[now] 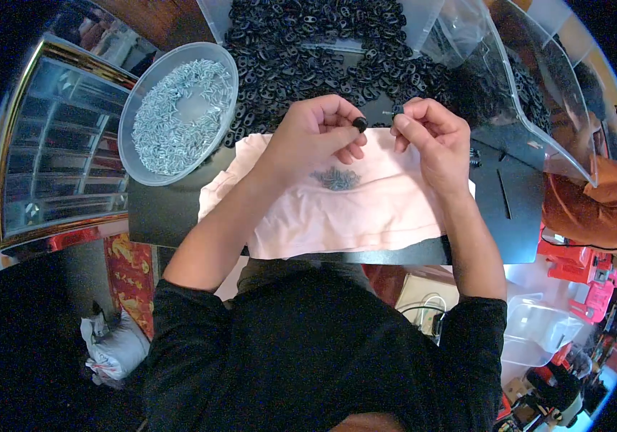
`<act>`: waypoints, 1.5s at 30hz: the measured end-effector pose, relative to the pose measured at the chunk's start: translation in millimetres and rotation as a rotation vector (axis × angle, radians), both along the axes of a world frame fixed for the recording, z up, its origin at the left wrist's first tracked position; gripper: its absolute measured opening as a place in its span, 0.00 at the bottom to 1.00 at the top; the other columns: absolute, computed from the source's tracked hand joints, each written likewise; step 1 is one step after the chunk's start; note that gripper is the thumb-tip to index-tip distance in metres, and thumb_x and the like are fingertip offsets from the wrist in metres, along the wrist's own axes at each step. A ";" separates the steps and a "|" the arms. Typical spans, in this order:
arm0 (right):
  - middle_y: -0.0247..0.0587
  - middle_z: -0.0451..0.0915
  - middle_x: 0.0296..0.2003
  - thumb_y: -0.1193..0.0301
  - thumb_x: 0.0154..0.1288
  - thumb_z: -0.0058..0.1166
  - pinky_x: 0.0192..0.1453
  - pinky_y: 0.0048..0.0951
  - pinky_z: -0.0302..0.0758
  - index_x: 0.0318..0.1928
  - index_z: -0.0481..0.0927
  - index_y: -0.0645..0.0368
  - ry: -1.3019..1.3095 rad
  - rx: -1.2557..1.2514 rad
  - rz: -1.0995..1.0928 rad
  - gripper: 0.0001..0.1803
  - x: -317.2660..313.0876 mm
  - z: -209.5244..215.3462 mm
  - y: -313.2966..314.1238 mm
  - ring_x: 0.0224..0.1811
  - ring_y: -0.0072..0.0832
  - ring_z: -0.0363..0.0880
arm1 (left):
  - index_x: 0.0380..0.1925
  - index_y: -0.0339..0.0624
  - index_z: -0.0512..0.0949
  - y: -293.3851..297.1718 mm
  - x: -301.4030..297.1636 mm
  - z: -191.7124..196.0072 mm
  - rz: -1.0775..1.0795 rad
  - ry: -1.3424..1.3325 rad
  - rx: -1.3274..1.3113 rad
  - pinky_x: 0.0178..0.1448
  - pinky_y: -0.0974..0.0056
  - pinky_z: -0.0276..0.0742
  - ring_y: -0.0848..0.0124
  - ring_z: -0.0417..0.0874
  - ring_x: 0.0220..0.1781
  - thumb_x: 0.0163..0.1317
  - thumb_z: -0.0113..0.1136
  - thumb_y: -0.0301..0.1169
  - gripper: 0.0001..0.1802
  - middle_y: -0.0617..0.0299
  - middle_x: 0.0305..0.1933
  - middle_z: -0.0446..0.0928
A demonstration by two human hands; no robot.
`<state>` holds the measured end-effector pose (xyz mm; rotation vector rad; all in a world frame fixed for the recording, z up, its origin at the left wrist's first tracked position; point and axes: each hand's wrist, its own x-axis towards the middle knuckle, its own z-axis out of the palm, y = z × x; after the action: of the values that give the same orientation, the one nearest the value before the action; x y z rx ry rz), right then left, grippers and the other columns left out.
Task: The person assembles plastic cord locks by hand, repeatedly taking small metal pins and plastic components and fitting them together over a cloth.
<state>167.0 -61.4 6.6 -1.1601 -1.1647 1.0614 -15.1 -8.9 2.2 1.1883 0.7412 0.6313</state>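
Part (360,124) btwn L fingers (340,136), metal pc (389,112) btwn R (413,131)

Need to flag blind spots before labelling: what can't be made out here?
Head view, black part: mostly covered by the left grip, full shape unclear.
Head view, pin: one end covered by the right grip; too small to tell surface detail.
Head view, pile on the cloth: pieces too small and overlapping to count.
Head view, bin: far end cut off by the top edge.
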 end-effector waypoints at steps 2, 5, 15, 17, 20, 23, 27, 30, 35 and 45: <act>0.38 0.74 0.25 0.79 0.59 0.49 0.27 0.18 0.69 0.29 0.73 0.66 0.003 0.017 0.036 0.03 0.6 -1.8 1.2 0.22 0.19 0.71 | 0.33 0.37 0.74 0.4 -2.2 -3.5 -0.003 0.063 0.074 0.30 0.73 0.73 0.77 0.77 0.26 0.54 0.54 0.22 0.06 0.61 0.28 0.77; 0.38 0.73 0.28 0.78 0.60 0.48 0.29 0.18 0.69 0.31 0.73 0.66 -0.002 0.053 0.094 0.04 -1.0 -2.2 1.2 0.24 0.19 0.71 | 0.31 0.36 0.74 -2.3 -4.2 -10.7 0.012 0.152 0.282 0.30 0.70 0.74 0.75 0.78 0.27 0.52 0.55 0.22 0.06 0.61 0.26 0.76; 0.39 0.75 0.29 0.77 0.53 0.53 0.32 0.21 0.69 0.25 0.73 0.64 -0.305 0.205 0.101 0.04 -9.2 0.8 -0.2 0.29 0.22 0.72 | 0.24 0.35 0.69 -11.0 -0.8 -8.5 0.043 0.327 0.908 0.25 0.69 0.68 0.73 0.72 0.19 0.45 0.56 0.20 0.06 0.60 0.22 0.67; 0.40 0.76 0.29 0.77 0.52 0.54 0.32 0.22 0.69 0.25 0.74 0.64 -0.305 0.209 0.100 0.04 -10.2 1.5 -1.3 0.30 0.23 0.73 | 0.24 0.35 0.69 -9.9 -1.7 -5.7 0.047 0.327 0.892 0.25 0.70 0.68 0.74 0.72 0.19 0.46 0.56 0.20 0.06 0.61 0.21 0.67; 0.42 0.77 0.29 0.77 0.51 0.55 0.34 0.23 0.69 0.25 0.75 0.64 -0.319 0.223 0.100 0.03 -9.0 0.8 -0.8 0.31 0.24 0.75 | 0.25 0.35 0.70 -10.9 -1.7 -4.1 0.079 0.274 0.794 0.25 0.72 0.68 0.78 0.71 0.20 0.46 0.56 0.20 0.06 0.64 0.21 0.67; 0.41 0.77 0.29 0.78 0.52 0.54 0.33 0.22 0.69 0.25 0.75 0.65 -0.293 0.220 0.107 0.03 -8.3 0.0 -0.6 0.31 0.24 0.75 | 0.27 0.36 0.71 -10.1 -1.3 -9.1 0.110 0.160 0.616 0.25 0.74 0.67 0.81 0.70 0.21 0.49 0.56 0.19 0.06 0.66 0.22 0.69; 0.38 0.75 0.29 0.80 0.53 0.53 0.30 0.19 0.68 0.25 0.75 0.66 -0.116 0.124 0.113 0.03 -7.0 2.5 -0.5 0.27 0.20 0.72 | 0.31 0.36 0.73 -8.2 -4.2 -4.9 0.060 0.120 0.514 0.27 0.76 0.69 0.82 0.70 0.23 0.53 0.55 0.21 0.04 0.68 0.24 0.71; 0.43 0.74 0.32 0.80 0.55 0.52 0.33 0.21 0.72 0.28 0.74 0.68 -0.121 0.091 0.147 0.02 -0.9 2.6 0.3 0.29 0.22 0.73 | 0.32 0.36 0.73 -7.4 -5.8 -7.8 0.025 0.138 0.533 0.28 0.76 0.68 0.83 0.70 0.24 0.55 0.53 0.22 0.04 0.70 0.24 0.71; 0.35 0.74 0.26 0.80 0.51 0.55 0.29 0.18 0.65 0.23 0.74 0.65 -0.126 0.055 0.125 0.04 -0.5 5.8 1.5 0.26 0.18 0.70 | 0.28 0.33 0.72 -8.3 -3.3 -8.9 0.027 0.107 0.504 0.29 0.69 0.68 0.75 0.73 0.24 0.53 0.55 0.22 0.04 0.59 0.25 0.72; 0.32 0.73 0.21 0.78 0.48 0.56 0.29 0.20 0.63 0.20 0.72 0.63 -0.254 0.055 0.231 0.06 6.5 9.2 2.5 0.25 0.18 0.68 | 0.31 0.35 0.68 -8.2 -3.9 -7.2 -0.048 0.158 0.778 0.30 0.64 0.68 0.64 0.73 0.25 0.54 0.53 0.24 0.06 0.55 0.25 0.69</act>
<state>173.6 -58.9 15.8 -1.1599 -1.5478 1.0680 -19.0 -17.1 -4.9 1.9812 0.6047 0.8252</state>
